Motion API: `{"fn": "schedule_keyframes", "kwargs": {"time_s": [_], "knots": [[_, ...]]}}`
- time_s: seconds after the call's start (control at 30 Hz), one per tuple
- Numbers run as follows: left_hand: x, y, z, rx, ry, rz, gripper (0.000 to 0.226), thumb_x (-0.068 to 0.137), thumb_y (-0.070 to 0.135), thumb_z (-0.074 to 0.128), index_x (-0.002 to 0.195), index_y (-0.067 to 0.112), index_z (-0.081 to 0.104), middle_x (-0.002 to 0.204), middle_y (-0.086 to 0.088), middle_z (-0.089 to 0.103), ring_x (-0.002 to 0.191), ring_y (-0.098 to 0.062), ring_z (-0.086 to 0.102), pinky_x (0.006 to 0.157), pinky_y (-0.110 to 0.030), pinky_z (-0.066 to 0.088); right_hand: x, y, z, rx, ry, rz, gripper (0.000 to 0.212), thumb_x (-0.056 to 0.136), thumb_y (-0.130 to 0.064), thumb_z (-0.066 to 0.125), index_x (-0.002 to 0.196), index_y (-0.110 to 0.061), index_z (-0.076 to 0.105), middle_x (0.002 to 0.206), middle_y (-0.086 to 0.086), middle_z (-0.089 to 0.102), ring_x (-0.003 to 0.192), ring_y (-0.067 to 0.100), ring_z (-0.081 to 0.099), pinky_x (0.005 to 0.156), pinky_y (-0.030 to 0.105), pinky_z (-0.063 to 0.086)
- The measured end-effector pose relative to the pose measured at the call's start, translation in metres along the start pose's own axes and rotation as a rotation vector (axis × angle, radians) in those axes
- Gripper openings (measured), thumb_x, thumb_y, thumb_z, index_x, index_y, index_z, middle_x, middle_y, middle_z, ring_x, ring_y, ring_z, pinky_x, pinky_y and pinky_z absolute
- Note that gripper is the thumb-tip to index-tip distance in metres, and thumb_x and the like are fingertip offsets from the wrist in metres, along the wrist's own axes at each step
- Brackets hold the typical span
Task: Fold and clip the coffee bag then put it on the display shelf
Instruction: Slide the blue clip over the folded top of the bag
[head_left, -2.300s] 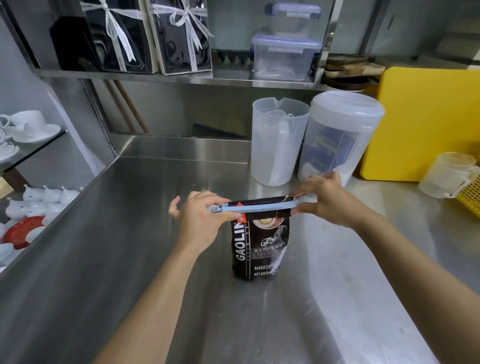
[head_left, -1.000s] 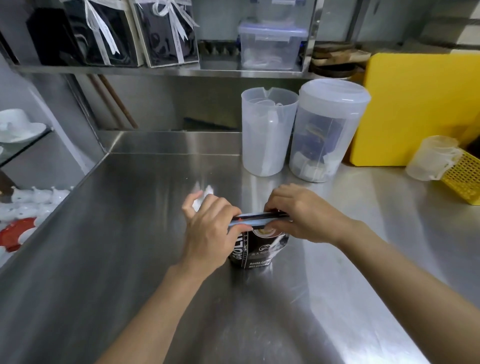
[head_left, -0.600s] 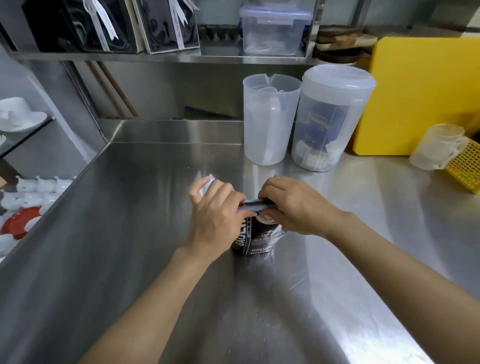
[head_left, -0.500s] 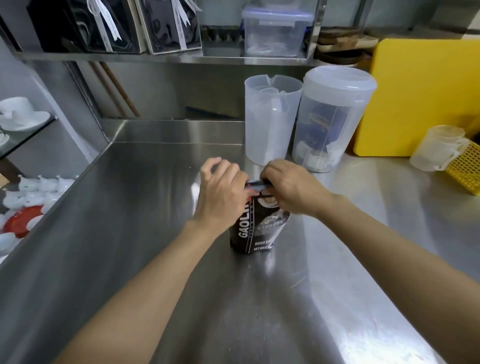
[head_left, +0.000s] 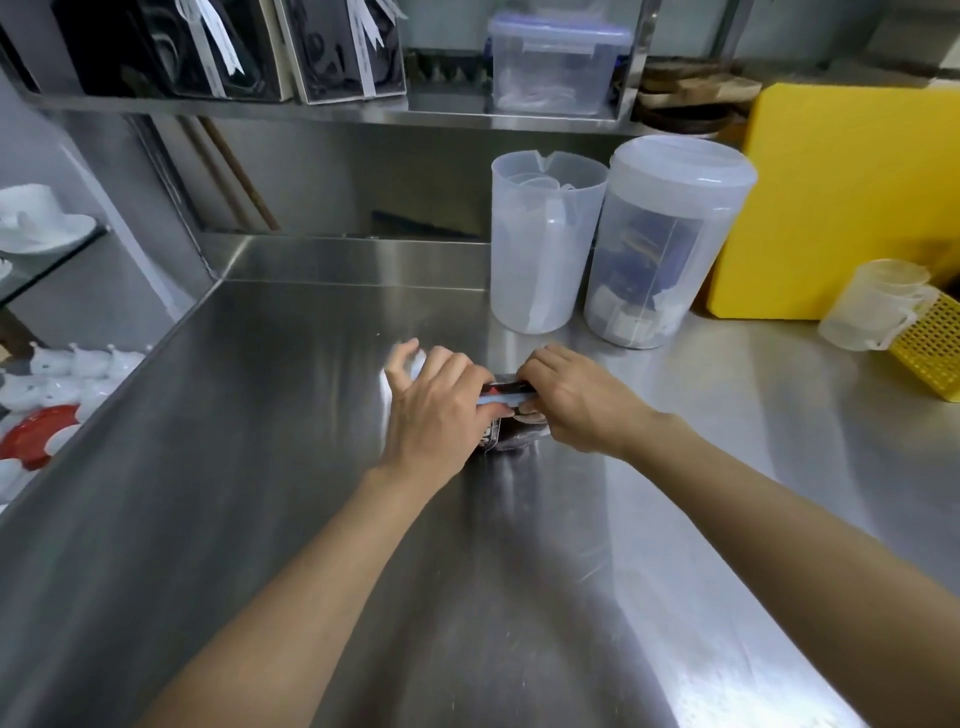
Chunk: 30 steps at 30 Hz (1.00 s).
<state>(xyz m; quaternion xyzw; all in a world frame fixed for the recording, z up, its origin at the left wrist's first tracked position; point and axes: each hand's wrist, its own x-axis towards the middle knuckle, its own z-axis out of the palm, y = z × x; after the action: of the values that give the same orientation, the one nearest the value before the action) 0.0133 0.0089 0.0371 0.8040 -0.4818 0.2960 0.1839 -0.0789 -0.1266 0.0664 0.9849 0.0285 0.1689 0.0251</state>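
While both hands press together at the bag's top, fold and clip look nearly done. Left hand (head_left: 436, 410) pinches the pale blue clip (head_left: 501, 399) from the left; right hand (head_left: 576, 402) grips clip and folded top from the right. Bag (head_left: 511, 439) stands on the counter (head_left: 260, 467), mostly hidden by hands. Whether the clip is fully snapped: cannot tell. Jug (head_left: 540, 244) stands behind the bag. Shelf (head_left: 311, 111) above and behind the bag; placing not yet done.
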Motion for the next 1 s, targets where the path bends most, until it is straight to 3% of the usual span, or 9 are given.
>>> {"fn": "schedule_keyframes", "kwargs": {"time_s": [0.1, 0.2, 0.3, 0.37, 0.47, 0.63, 0.73, 0.9, 1.0], "knots": [[-0.002, 0.002, -0.005, -0.053, -0.012, 0.005, 0.020, 0.066, 0.038, 0.065, 0.070, 0.019, 0.064, 0.067, 0.006, 0.063, 0.076, -0.018, 0.061, 0.101, -0.037, 0.009, -0.008, -0.004, 0.000, 0.047, 0.004, -0.004, 0.015, 0.063, 0.001, 0.046, 0.072, 0.006, 0.057, 0.064, 0.022, 0.060, 0.056, 0.037, 0.055, 0.059, 0.031, 0.035], [-0.011, 0.006, -0.004, -0.078, -0.015, 0.005, 0.015, 0.066, 0.030, 0.065, 0.070, 0.016, 0.063, 0.066, 0.004, 0.062, 0.075, -0.020, 0.061, 0.101, -0.037, 0.008, -0.016, -0.009, 0.006, 0.092, 0.041, -0.030, 0.031, 0.069, -0.012, 0.030, 0.071, 0.005, 0.056, 0.064, 0.021, 0.059, 0.054, 0.035, 0.054, 0.063, 0.034, 0.031], [-0.019, 0.010, 0.000, -0.072, 0.005, 0.000, 0.016, 0.068, 0.028, 0.067, 0.070, 0.013, 0.060, 0.067, 0.002, 0.061, 0.074, -0.021, 0.058, 0.101, -0.033, 0.010, -0.022, -0.014, 0.009, 0.024, 0.062, -0.031, 0.007, 0.069, -0.002, 0.057, 0.073, 0.003, 0.056, 0.066, 0.019, 0.059, 0.056, 0.033, 0.053, 0.060, 0.033, 0.033], [-0.025, 0.009, 0.004, -0.070, 0.038, -0.002, 0.015, 0.068, 0.024, 0.069, 0.071, 0.013, 0.059, 0.067, 0.001, 0.061, 0.077, -0.019, 0.053, 0.102, -0.030, 0.009, -0.025, -0.013, 0.011, 0.014, 0.064, -0.027, 0.018, 0.066, -0.004, 0.070, 0.077, 0.003, 0.058, 0.069, 0.017, 0.059, 0.058, 0.032, 0.052, 0.060, 0.032, 0.034], [-0.031, 0.008, 0.006, -0.105, 0.084, 0.004, 0.015, 0.068, 0.023, 0.069, 0.071, 0.012, 0.059, 0.067, 0.001, 0.061, 0.080, -0.015, 0.044, 0.101, -0.029, 0.009, -0.028, -0.012, 0.012, 0.004, 0.082, -0.028, 0.030, 0.066, -0.021, 0.072, 0.079, 0.003, 0.059, 0.070, 0.017, 0.061, 0.059, 0.032, 0.055, 0.062, 0.032, 0.033], [-0.030, 0.011, 0.002, -0.191, 0.120, -0.061, 0.018, 0.069, 0.032, 0.066, 0.070, 0.014, 0.062, 0.064, 0.002, 0.061, 0.078, -0.012, 0.044, 0.101, -0.028, 0.009, -0.024, -0.017, 0.013, 0.085, 0.117, 0.014, 0.009, 0.066, -0.004, 0.061, 0.071, 0.003, 0.058, 0.066, 0.017, 0.060, 0.056, 0.033, 0.053, 0.057, 0.031, 0.037], [-0.030, 0.004, -0.003, -0.341, 0.059, -0.194, 0.031, 0.063, 0.042, 0.071, 0.084, 0.023, 0.058, 0.072, 0.011, 0.059, 0.084, -0.005, 0.045, 0.102, -0.023, 0.001, -0.023, -0.017, 0.013, 0.152, 0.097, 0.062, 0.009, 0.063, 0.002, 0.061, 0.071, 0.003, 0.058, 0.066, 0.018, 0.060, 0.057, 0.033, 0.053, 0.057, 0.031, 0.034], [-0.033, -0.011, -0.009, -0.460, 0.020, -0.323, 0.029, 0.065, 0.049, 0.065, 0.085, 0.029, 0.061, 0.084, 0.018, 0.060, 0.092, 0.001, 0.049, 0.105, -0.024, -0.005, -0.022, -0.010, 0.008, 0.250, 0.113, 0.118, 0.025, 0.070, -0.016, 0.047, 0.076, 0.004, 0.061, 0.070, 0.018, 0.061, 0.065, 0.036, 0.057, 0.053, 0.037, 0.048], [-0.030, -0.014, -0.008, -0.483, 0.051, -0.349, 0.022, 0.067, 0.040, 0.066, 0.081, 0.023, 0.068, 0.079, 0.018, 0.058, 0.088, 0.001, 0.049, 0.103, -0.021, -0.005, -0.020, -0.011, 0.005, 0.244, 0.097, 0.119, 0.018, 0.068, -0.008, 0.063, 0.081, 0.004, 0.062, 0.074, 0.019, 0.062, 0.070, 0.038, 0.058, 0.054, 0.042, 0.053]]}}
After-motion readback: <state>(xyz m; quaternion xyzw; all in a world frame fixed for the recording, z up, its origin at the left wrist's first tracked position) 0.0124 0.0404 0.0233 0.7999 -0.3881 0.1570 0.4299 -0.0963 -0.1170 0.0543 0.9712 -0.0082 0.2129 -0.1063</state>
